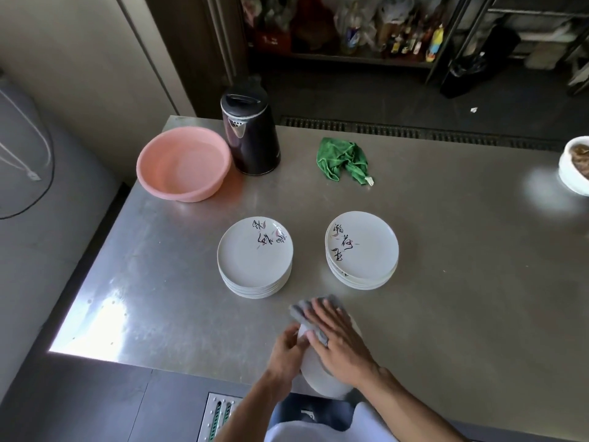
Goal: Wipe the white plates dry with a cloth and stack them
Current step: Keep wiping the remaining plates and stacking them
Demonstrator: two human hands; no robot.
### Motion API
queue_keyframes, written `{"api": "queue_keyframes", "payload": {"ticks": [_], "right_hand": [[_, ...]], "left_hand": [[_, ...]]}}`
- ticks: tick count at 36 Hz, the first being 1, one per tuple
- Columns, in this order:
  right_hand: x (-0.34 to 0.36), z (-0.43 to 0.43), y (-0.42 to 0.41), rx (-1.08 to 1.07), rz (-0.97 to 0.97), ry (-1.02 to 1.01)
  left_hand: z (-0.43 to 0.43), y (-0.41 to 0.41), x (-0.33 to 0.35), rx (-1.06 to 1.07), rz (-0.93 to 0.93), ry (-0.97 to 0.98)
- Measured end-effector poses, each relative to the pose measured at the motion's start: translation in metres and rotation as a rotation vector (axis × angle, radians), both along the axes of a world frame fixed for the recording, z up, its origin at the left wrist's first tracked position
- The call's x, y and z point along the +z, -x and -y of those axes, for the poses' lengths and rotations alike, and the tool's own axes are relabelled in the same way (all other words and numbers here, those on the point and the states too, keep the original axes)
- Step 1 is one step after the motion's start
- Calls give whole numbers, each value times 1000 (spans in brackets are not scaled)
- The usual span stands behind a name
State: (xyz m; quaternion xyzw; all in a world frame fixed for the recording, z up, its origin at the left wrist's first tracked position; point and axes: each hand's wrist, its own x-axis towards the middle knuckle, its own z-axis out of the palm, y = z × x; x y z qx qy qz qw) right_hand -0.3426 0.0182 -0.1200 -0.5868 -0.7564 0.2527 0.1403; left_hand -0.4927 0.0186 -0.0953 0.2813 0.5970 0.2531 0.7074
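Near the table's front edge I hold one white plate (318,374), tilted. My left hand (287,352) grips its left rim. My right hand (338,342) lies flat on a grey cloth (302,311), pressing it against the plate's face with straight fingers. Two stacks of white plates with black brush lettering stand further back: a taller stack (255,260) on the left and a lower stack (361,250) on the right.
A pink basin (183,164) and a dark electric kettle (250,132) stand at the steel table's (462,250) back left. A crumpled green cloth (344,161) lies at the back middle. A white bowl of food (575,167) sits at the right edge.
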Motion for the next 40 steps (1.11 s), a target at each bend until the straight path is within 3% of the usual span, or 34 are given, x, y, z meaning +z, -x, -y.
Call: {"api": "queue_keyframes", "payload": {"ticks": [3, 5, 7, 10, 13, 16, 18, 20, 22, 27, 29, 32, 37, 40], "right_hand": [[2, -10, -4, -388, -41, 227], [5, -13, -2, -509, -58, 289], [9, -11, 1, -485, -41, 281], [15, -7, 10, -406, -162, 258], [21, -3, 16, -148, -292, 185], [16, -2, 15, 20, -121, 104], [8, -4, 13, -41, 101, 61], [5, -10, 10, -318, 173, 194], [0, -12, 9, -431, 115, 268], [7, 1, 10, -35, -92, 35], [3, -5, 4, -150, -39, 11], [5, -13, -4, -564, -52, 277], [15, -12, 1, -512, -163, 273], [20, -8, 8, -408, -332, 232]], "left_hand": [[4, 1, -2, 88, -9, 32], [4, 2, -1, 118, 29, 43], [0, 4, 0, 94, 33, 47], [-8, 6, 1, 48, 50, 78], [-11, 11, 2, 17, 95, 89], [-10, 17, 2, -75, 117, 58], [-8, 19, 3, -69, 138, 77], [-5, 19, 1, -40, 160, 108], [-4, 19, 1, -19, 166, 121], [-8, 20, 2, -31, 166, 107], [-9, 18, 1, -14, 155, 112], [-5, 15, -3, 26, 155, 111], [-1, 11, -4, 64, 143, 91], [-2, 10, -2, 58, 156, 94]]}}
